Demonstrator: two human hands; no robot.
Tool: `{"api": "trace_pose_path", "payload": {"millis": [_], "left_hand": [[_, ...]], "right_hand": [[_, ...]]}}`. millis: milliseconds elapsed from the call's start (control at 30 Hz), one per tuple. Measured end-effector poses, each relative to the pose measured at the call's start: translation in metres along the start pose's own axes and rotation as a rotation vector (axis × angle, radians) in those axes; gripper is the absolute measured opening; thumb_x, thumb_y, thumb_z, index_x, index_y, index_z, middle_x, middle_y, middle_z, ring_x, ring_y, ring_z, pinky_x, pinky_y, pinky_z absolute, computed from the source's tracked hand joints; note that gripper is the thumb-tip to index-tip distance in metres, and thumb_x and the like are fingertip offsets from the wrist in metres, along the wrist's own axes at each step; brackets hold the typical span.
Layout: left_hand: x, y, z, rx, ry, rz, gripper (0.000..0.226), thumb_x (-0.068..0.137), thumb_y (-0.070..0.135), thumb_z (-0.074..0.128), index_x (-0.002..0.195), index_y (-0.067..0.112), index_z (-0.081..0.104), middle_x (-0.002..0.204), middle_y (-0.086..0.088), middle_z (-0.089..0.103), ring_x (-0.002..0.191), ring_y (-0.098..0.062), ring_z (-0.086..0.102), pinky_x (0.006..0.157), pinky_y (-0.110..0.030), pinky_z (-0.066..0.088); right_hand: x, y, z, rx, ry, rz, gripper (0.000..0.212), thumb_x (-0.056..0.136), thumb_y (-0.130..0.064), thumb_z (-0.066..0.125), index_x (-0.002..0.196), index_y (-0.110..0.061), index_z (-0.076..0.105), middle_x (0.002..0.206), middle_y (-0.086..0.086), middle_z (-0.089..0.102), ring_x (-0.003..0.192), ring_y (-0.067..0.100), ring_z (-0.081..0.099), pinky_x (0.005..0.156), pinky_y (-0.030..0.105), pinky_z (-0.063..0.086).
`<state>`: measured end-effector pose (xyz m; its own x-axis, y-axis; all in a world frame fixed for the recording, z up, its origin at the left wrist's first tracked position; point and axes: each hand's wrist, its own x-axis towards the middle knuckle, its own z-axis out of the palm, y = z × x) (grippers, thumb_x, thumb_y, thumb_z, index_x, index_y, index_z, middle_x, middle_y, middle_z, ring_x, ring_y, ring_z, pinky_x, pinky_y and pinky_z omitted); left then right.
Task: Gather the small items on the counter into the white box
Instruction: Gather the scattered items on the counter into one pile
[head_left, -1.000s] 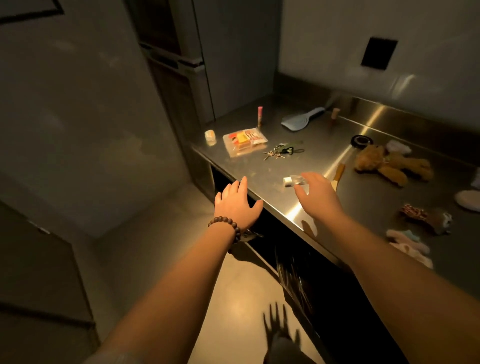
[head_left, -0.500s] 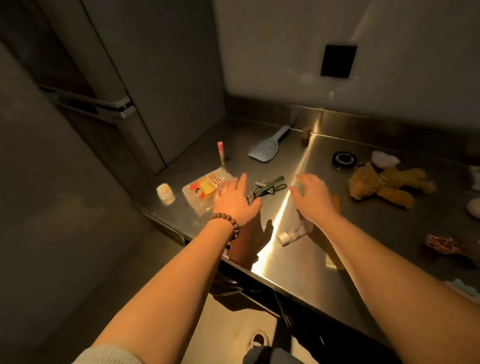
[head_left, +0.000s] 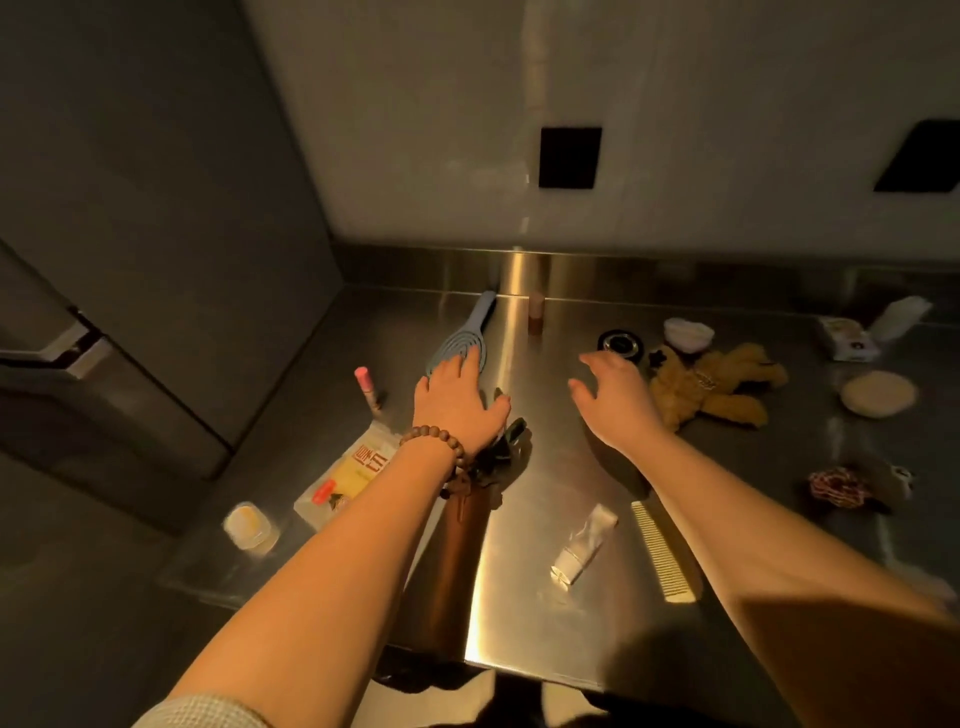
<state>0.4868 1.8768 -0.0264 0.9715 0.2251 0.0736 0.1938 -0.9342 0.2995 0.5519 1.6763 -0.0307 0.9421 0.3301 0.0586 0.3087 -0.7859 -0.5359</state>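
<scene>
As we reach out, left hand has fingers spread, tips over the brush, whose handle runs straight away from them; right hand, fingers apart and empty, hovers farther off. No white box visible.

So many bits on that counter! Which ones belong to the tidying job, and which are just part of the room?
To gather:
hairbrush
lip balm
snack packet
small jar
keys
tube
comb
teddy bear
scrunchie

Just there:
counter
wall sockets
fridge

No white box in view.
</scene>
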Motion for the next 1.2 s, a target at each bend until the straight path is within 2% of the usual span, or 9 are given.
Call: {"api": "trace_pose_path", "payload": {"millis": [267,400,600,733,900,967,1033,1100,1200], "left_hand": [[0.006,-0.027,0.001,-0.044,-0.041,0.077,0.078,0.085,0.056,0.041,0.149,0.018,0.015,0.151,-0.008,0.029,0.137,-0.026,0.028,0.112,-0.048,0.024],[0.012,-0.048,-0.012,-0.056,0.028,0.106,0.073,0.086,0.052,0.044,0.146,0.017,0.023,0.146,-0.009,0.036,0.134,-0.026,0.031,0.11,-0.047,0.027],[0.024,-0.104,-0.037,-0.084,0.08,0.011,0.075,0.085,0.047,0.051,0.147,0.017,0.021,0.15,-0.01,0.029,0.14,-0.028,0.022,0.113,-0.047,0.023],[0.025,-0.154,-0.042,-0.124,0.041,-0.084,0.079,0.081,0.046,0.057,0.146,0.02,0.021,0.149,-0.009,0.029,0.138,-0.027,0.025,0.112,-0.046,0.026],[0.031,-0.182,-0.026,-0.318,-0.093,-0.125,0.077,0.08,0.032,0.069,0.144,0.019,0.028,0.145,-0.007,0.036,0.129,-0.022,0.04,0.1,-0.026,0.032],[0.033,-0.184,-0.018,-0.393,-0.089,-0.137,0.066,0.081,0.023,0.07,0.139,0.019,0.038,0.136,-0.004,0.046,0.122,-0.017,0.046,0.093,-0.022,0.034],[0.037,-0.187,-0.011,-0.451,-0.054,-0.147,0.046,0.082,0.017,0.068,0.125,0.023,0.05,0.114,0.004,0.056,0.106,-0.01,0.052,0.083,-0.014,0.036],[0.041,-0.187,-0.006,-0.472,-0.029,-0.161,0.025,0.084,0.017,0.065,0.104,0.028,0.056,0.091,0.018,0.054,0.089,-0.003,0.054,0.069,-0.01,0.034],[0.053,-0.19,-0.002,-0.504,-0.043,-0.178,0.015,0.083,0.021,0.067,0.091,0.03,0.057,0.083,0.019,0.054,0.076,0.005,0.051,0.061,-0.009,0.033]], "right_hand": [[-0.006,-0.02,0.013,-0.042,0.071,0.073,0.047,0.096,-0.032,0.049,0.139,-0.013,0.045,0.143,0.009,0.046,0.132,0.026,0.041,0.107,0.039,0.037],[0.0,-0.043,0.022,-0.055,0.064,0.054,0.047,0.096,-0.03,0.05,0.139,-0.012,0.045,0.142,0.009,0.046,0.131,0.026,0.042,0.108,0.039,0.037],[0.019,-0.088,0.049,-0.069,0.015,-0.038,0.048,0.097,-0.03,0.048,0.141,-0.012,0.043,0.145,0.008,0.043,0.135,0.025,0.037,0.109,0.039,0.033],[0.035,-0.109,0.072,-0.046,-0.019,-0.074,0.048,0.096,-0.029,0.05,0.141,-0.014,0.042,0.145,0.007,0.042,0.134,0.024,0.036,0.107,0.035,0.032],[0.054,-0.116,0.091,-0.028,-0.064,-0.066,0.049,0.096,-0.029,0.051,0.142,-0.015,0.041,0.144,0.005,0.044,0.133,0.022,0.039,0.107,0.036,0.036],[0.061,-0.114,0.094,-0.031,-0.07,-0.06,0.05,0.095,-0.029,0.052,0.142,-0.014,0.042,0.143,0.006,0.045,0.132,0.023,0.04,0.107,0.037,0.036],[0.069,-0.111,0.097,-0.034,-0.069,-0.051,0.049,0.095,-0.028,0.053,0.141,-0.013,0.043,0.142,0.008,0.046,0.131,0.025,0.041,0.107,0.038,0.036],[0.077,-0.108,0.098,-0.031,-0.066,-0.047,0.047,0.094,-0.026,0.053,0.139,-0.012,0.045,0.14,0.01,0.047,0.13,0.026,0.042,0.105,0.038,0.037],[0.092,-0.097,0.093,-0.025,-0.058,-0.025,0.047,0.094,-0.024,0.054,0.138,-0.01,0.046,0.143,0.012,0.044,0.133,0.028,0.039,0.107,0.037,0.034]]}}
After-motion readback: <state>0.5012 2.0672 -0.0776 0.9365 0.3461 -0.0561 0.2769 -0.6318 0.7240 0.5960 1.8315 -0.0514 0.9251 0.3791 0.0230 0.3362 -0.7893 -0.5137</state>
